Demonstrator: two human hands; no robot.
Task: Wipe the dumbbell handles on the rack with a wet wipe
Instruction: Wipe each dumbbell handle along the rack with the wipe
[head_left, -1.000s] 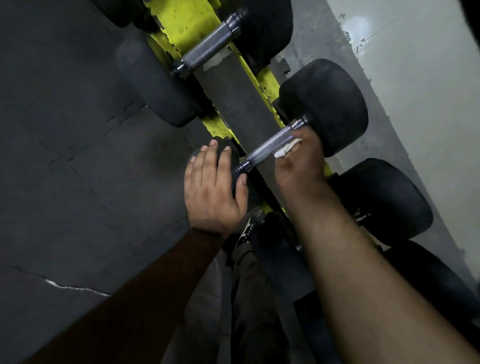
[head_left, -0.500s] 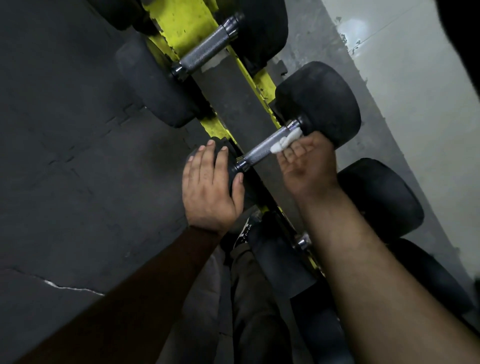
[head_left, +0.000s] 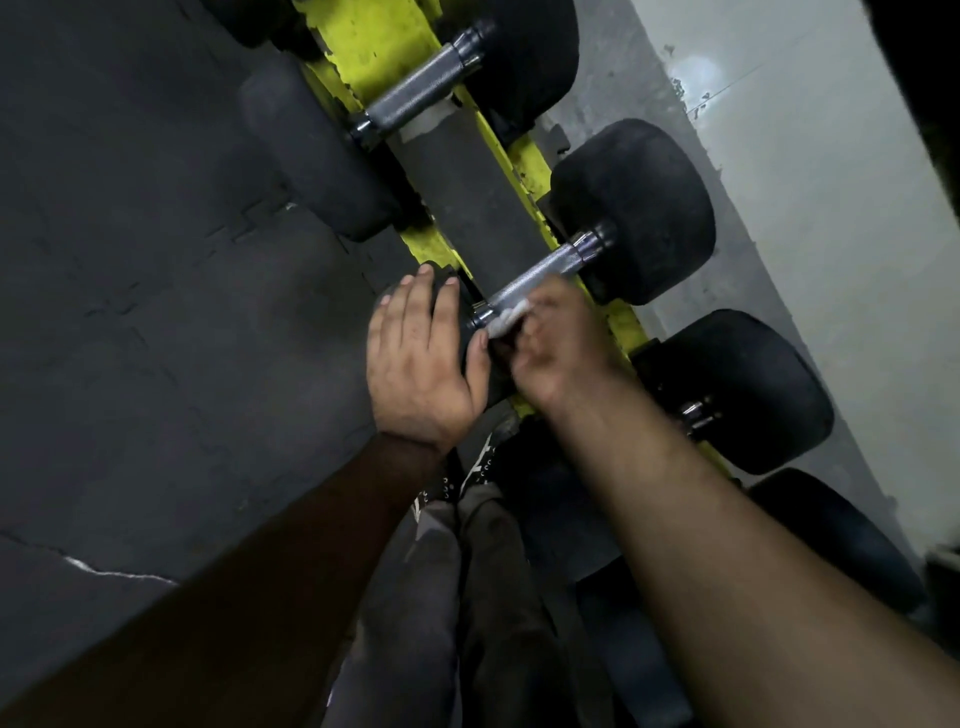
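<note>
A black dumbbell with a knurled steel handle (head_left: 545, 273) lies across the yellow rack (head_left: 384, 57). My right hand (head_left: 558, 348) pinches a white wet wipe (head_left: 506, 321) against the near end of that handle, by the near head. My left hand (head_left: 421, 364) rests flat, fingers straight, on the dumbbell's near black head (head_left: 470, 332). The far head (head_left: 636, 210) is fully in view. A second dumbbell handle (head_left: 415, 93) lies further along the rack.
More black dumbbells (head_left: 737, 389) sit on the rack to the right, near a pale wall (head_left: 831, 156). Dark rubber floor mats (head_left: 156, 260) fill the left. My grey trouser legs (head_left: 467, 597) and shoes are below the hands.
My right hand has slid the wipe down the handle from the far head to the near end. The left hand stayed on the near head.
</note>
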